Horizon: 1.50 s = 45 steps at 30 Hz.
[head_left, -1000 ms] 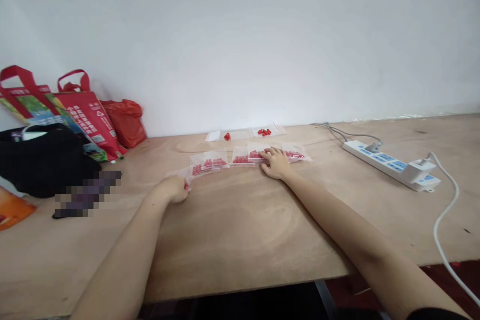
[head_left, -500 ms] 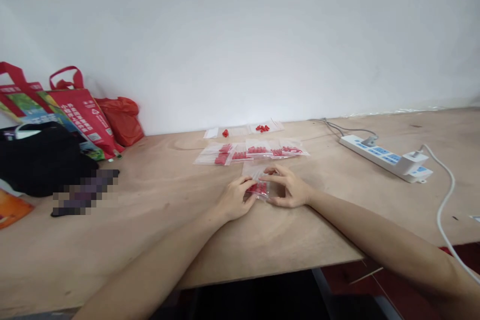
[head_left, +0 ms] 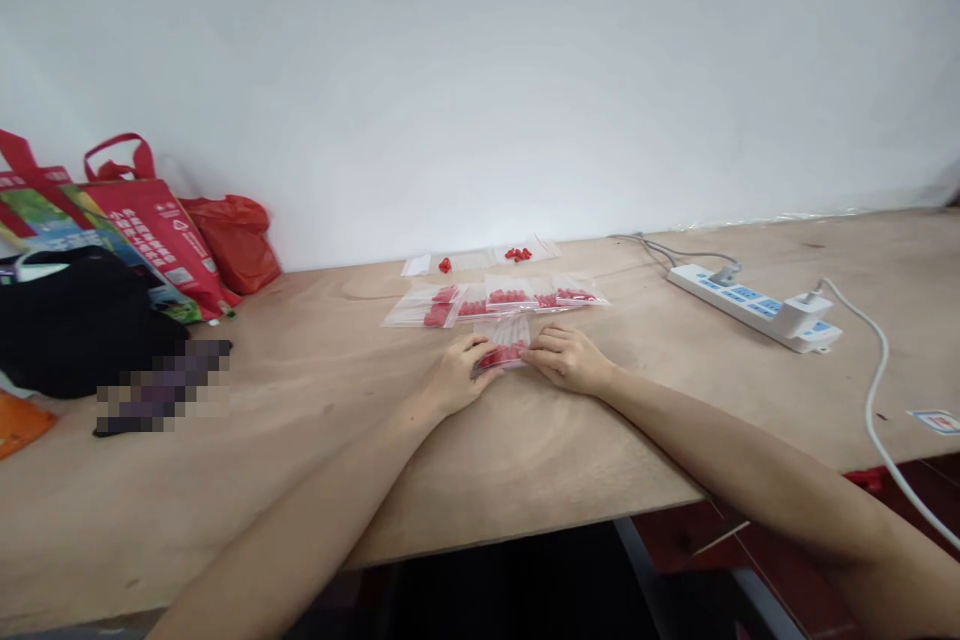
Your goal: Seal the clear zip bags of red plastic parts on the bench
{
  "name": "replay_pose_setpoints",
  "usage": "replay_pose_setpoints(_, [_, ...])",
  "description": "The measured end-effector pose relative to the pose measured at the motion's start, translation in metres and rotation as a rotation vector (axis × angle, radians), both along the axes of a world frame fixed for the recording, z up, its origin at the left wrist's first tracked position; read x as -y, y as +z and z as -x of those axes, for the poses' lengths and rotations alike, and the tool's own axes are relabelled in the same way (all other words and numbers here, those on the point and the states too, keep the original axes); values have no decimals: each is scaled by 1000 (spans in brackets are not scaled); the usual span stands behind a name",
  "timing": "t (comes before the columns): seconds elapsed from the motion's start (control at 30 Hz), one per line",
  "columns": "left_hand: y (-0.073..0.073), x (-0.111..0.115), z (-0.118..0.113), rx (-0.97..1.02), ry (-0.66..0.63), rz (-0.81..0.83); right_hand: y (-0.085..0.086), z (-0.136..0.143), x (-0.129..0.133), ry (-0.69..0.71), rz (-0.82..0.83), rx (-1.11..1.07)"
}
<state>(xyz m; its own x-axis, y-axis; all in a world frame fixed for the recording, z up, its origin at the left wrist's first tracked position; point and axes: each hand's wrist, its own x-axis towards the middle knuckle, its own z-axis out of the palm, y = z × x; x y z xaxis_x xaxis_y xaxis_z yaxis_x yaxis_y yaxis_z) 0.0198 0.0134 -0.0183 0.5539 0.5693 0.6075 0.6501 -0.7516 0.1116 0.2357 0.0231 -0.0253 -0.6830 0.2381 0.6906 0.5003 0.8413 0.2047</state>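
Observation:
A clear zip bag (head_left: 504, 332) with small red pieces (head_left: 501, 355) in its lower part lies on the wooden table between my hands. My left hand (head_left: 459, 375) is closed on the bag's left edge, thumb low and fingers above. At the opposite edge, my right hand (head_left: 564, 357) pinches the bag with its fingers bent together. Just beyond lies a row of similar filled bags (head_left: 510, 294), some overlapping. Farther back, near the wall, loose red pieces (head_left: 519, 254) and a small red clump (head_left: 445, 265) rest on flat clear bags.
A white power strip (head_left: 750, 305) with a plugged-in adapter and cable lies on the right. Shopping bags (head_left: 161, 240), a red plastic bag (head_left: 236, 240) and a black cloth item (head_left: 82, 320) crowd the left. The table's front edge (head_left: 525, 545) runs close below my forearms.
My right hand has moved in from beside the bag, its spread fingers closing on the right edge. The bag has shifted slightly away from me, and its upper part now shows creases.

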Motion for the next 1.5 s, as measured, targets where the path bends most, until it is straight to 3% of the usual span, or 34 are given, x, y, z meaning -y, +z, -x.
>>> replay_pose_setpoints(0.17, [4, -6, 15, -133, -43, -191, 2, -6, -3, -57, 10, -120])
replay_pose_setpoints(0.43, [8, -1, 13, -33, -113, -414, 8, -13, -3, -138, -4, -196])
replay_pose_setpoints(0.6, [10, 1, 10, 99, -99, -360, 8, -14, -2, -203, -42, -158])
replay_pose_setpoints(0.83, [12, 2, 12, 114, -98, -287, 12, -18, -1, -194, -40, -173])
replay_pose_setpoints(1.1, [12, 4, 14, 52, -126, -366, 11, -16, -1, -149, -95, -149])
replay_pose_setpoints(1.5, [13, 5, 9, 85, -115, -407, 11, -13, 2, -212, -203, -130])
